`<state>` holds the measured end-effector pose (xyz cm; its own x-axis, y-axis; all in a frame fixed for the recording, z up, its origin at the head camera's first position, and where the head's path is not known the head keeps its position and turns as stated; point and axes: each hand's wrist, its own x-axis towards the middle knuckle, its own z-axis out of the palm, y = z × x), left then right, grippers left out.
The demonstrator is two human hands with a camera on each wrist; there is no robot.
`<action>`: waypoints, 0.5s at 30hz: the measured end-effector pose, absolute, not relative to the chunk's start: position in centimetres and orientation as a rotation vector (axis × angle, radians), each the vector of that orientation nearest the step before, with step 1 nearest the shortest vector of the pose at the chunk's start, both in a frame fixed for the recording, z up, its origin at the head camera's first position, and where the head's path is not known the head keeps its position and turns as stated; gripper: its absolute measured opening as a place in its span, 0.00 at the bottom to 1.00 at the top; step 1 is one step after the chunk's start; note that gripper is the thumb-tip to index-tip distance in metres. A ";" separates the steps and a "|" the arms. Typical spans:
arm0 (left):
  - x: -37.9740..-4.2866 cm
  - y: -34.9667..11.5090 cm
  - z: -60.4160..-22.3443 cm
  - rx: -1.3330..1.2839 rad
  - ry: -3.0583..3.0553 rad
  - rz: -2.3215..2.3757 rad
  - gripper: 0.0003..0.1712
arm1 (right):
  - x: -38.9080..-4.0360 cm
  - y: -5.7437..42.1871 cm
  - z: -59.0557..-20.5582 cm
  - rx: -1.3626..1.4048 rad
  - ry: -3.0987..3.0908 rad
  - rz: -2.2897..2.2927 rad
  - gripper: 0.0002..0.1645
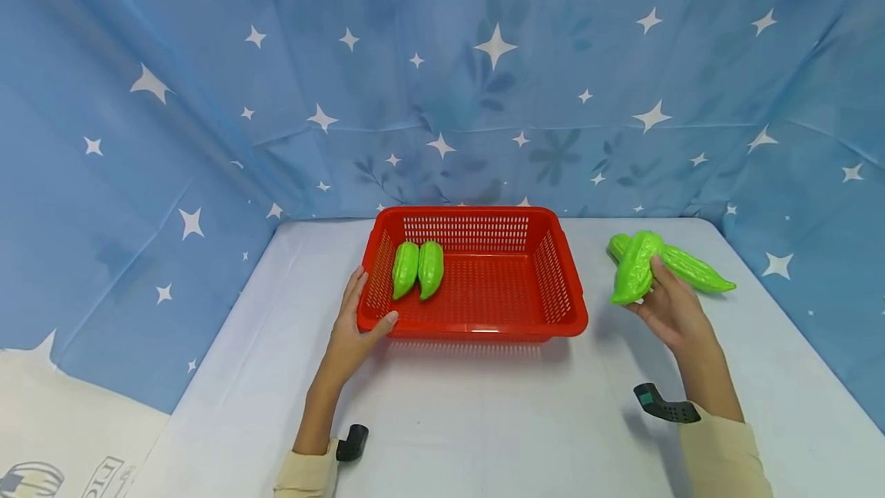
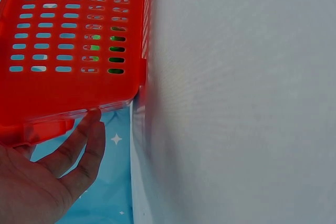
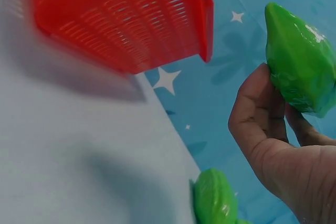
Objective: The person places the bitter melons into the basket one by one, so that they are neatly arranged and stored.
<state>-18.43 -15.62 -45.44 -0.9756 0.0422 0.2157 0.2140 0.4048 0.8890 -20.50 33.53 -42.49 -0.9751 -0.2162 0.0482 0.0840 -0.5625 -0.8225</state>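
Observation:
A red plastic basket (image 1: 477, 328) with slotted walls stands on the white-covered table. Two bumpy green bitter melons (image 1: 430, 267) lie side by side in its left part. My left hand (image 1: 351, 336) holds the basket's front left corner, thumb at the front rim and fingers along the left side. To the right of the basket, my right hand (image 1: 674, 310) grips another green bitter melon (image 1: 632, 271), raised above the table in the right wrist view. Behind it lies more green bitter melon (image 1: 694, 269); the held one partly hides it, so I cannot tell whether it is one or two.
A blue cloth (image 1: 442, 83) with white stars hangs behind the table and along both sides. White cloth (image 1: 477, 421) covers the tabletop. Black wrist devices (image 1: 667, 406) sit at both sleeves. Pale printed fabric (image 1: 69, 436) shows at the lower left.

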 end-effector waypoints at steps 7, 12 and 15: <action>-18.3 -15.6 -45.5 -0.218 -2.501 -1.621 0.52 | -21.9 32.2 -40.3 -0.263 1.514 -2.521 0.21; -18.4 -15.6 -45.6 -0.225 -2.500 -1.623 0.52 | -22.9 31.0 -38.5 -0.286 1.619 -2.459 0.21; -18.4 -15.6 -45.6 -0.224 -2.497 -1.617 0.52 | -23.6 30.2 -37.6 -0.304 1.638 -2.435 0.20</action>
